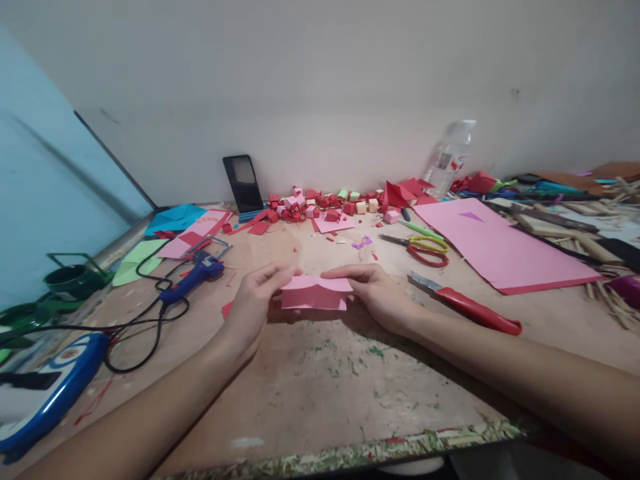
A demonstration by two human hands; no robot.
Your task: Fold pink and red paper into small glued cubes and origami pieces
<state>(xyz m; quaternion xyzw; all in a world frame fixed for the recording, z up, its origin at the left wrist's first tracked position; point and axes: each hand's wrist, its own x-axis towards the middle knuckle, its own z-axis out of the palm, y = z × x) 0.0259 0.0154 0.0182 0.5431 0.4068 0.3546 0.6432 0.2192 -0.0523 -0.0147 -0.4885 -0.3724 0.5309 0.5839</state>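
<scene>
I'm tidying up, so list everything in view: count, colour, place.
Folded paper: one, pink, between hands
Cubes: many, mostly red, pink, back
Phone: one, black, against wall
Bottle: one, clear, back right
Scissors: one pair, red-yellow, right
Knife: one, red-handled, right
Large sheets: at least two, pink, red, right
Wood pieces: many, tan, far right
Glue gun: one, blue, left
Paper pieces: several, mixed colours, left
Containers: uncounted, green, far left
Unclear object: one, blue-white, front left
Table: one, brown, below
Left hand, right hand: two, bare, holding folded paper

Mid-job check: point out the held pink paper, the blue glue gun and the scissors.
Held pink paper (316,297): head view, near the middle of its front face.
Blue glue gun (206,267): head view, on its body.
Scissors (410,243): head view, where blades meet handles.
</scene>
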